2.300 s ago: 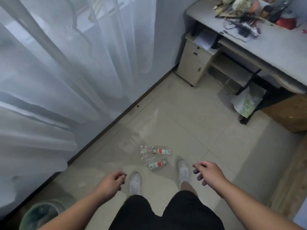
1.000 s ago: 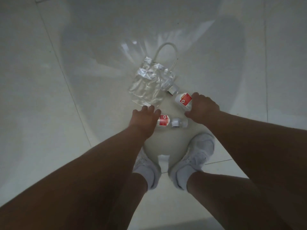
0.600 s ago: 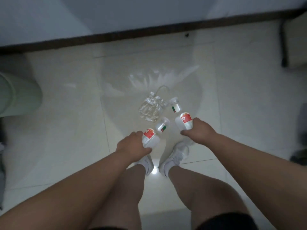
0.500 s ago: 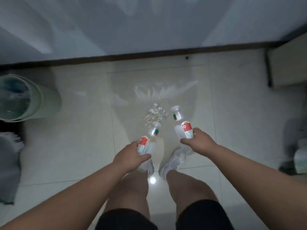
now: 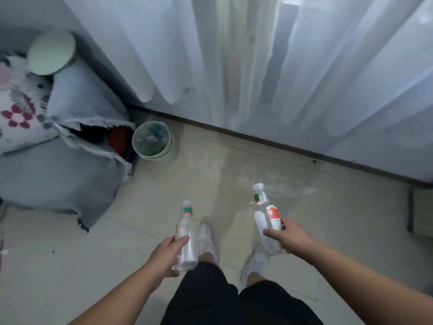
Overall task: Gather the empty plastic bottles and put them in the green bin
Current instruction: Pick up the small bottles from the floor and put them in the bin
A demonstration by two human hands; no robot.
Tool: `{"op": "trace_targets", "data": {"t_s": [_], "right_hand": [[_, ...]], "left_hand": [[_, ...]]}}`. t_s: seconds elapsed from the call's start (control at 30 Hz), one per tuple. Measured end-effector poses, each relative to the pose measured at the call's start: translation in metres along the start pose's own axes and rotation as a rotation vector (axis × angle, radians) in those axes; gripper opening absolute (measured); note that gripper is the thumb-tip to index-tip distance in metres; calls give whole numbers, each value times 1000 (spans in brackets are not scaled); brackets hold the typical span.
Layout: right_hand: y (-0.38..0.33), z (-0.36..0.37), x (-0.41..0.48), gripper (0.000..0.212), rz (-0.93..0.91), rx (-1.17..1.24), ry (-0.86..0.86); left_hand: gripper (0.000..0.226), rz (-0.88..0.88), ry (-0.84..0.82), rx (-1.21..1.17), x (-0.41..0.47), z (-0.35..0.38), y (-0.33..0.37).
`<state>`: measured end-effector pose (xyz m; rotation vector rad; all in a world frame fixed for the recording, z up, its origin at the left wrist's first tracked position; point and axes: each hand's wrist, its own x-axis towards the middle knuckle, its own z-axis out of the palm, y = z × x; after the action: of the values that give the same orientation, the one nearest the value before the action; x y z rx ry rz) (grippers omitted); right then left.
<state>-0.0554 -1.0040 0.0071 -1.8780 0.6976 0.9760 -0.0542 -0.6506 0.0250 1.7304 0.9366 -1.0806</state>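
My left hand (image 5: 167,256) grips a clear plastic bottle (image 5: 186,238) with a white cap and green neck band, held above the floor. In my right hand (image 5: 284,236) is a second clear bottle (image 5: 267,216) with a red-and-white label and white cap. The green bin (image 5: 153,154) stands on the floor ahead and to the left, near the wall, with several clear bottles inside it. The crushed bottle seen earlier on the floor is out of sight.
A sofa or bed draped in grey-blue cloth (image 5: 58,165) fills the left side beside the bin, with a flowered cushion (image 5: 16,113) and a pale green round lid (image 5: 51,52) above. White curtains (image 5: 257,66) hang along the wall. My white shoes (image 5: 207,238) stand on beige tiles.
I grasped one bottle in each hand, lifted them off the floor and stood up. The view has turned left, bringing the green bin into sight.
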Motion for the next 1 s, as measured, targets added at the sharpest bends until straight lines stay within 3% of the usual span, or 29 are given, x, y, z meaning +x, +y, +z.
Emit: {"op": "trace_targets", "data": {"t_s": [0.27, 0.5, 0.8, 1.0], "right_hand": [[-121, 72, 35, 26, -43, -255, -64], [-245, 133, 57, 31, -15, -331, -122], [-412, 150, 132, 37, -148, -333, -163], [-488, 155, 225, 36, -110, -378, -208]], "left_hand": [[43, -94, 63, -356, 39, -110, -21], [45, -146, 50, -444, 69, -201, -6], [27, -206, 44, -556, 113, -264, 62], [38, -321, 117, -729, 178, -290, 127]]}}
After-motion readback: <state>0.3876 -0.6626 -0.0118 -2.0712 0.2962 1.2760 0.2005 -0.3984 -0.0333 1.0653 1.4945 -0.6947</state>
